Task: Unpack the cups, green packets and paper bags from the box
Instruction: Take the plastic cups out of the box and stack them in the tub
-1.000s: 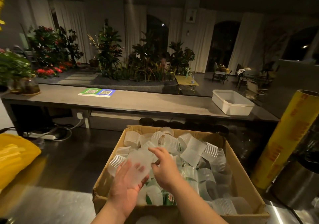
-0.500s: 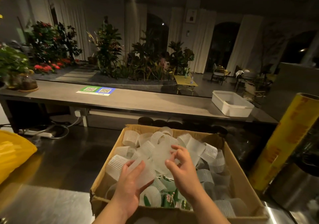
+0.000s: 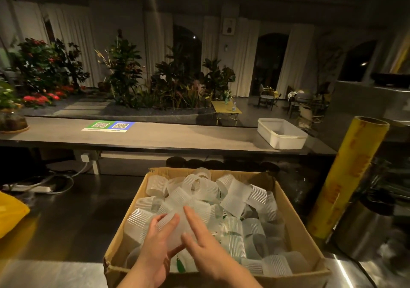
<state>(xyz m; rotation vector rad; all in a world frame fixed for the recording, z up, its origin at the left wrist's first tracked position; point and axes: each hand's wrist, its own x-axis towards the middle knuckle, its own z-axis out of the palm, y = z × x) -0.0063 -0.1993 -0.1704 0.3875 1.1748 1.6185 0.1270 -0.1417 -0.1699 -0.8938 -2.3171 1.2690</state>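
Seems barely begun: left hand (image 3: 155,252) grips one cup (image 3: 174,238), right hand (image 3: 206,245) lies flat against it; box (image 3: 131,201) around them full, green packet (image 3: 180,265) beneath

Dark steel counter (image 3: 66,232), cardboard box (image 3: 296,226) on it, yellow bag (image 3: 11,212) left, upright yellow film roll (image 3: 350,177) right

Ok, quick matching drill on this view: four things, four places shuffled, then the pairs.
Things:
1. white tub
2. yellow roll
3. QR code sign
4. near frosted cup

Places:
A. upright, right of the cardboard box
B. flat on the far counter, left part
C. on the far counter, right end
D. over the box, gripped by the left hand, with the right hand touching it

Pairs: 1-C, 2-A, 3-B, 4-D
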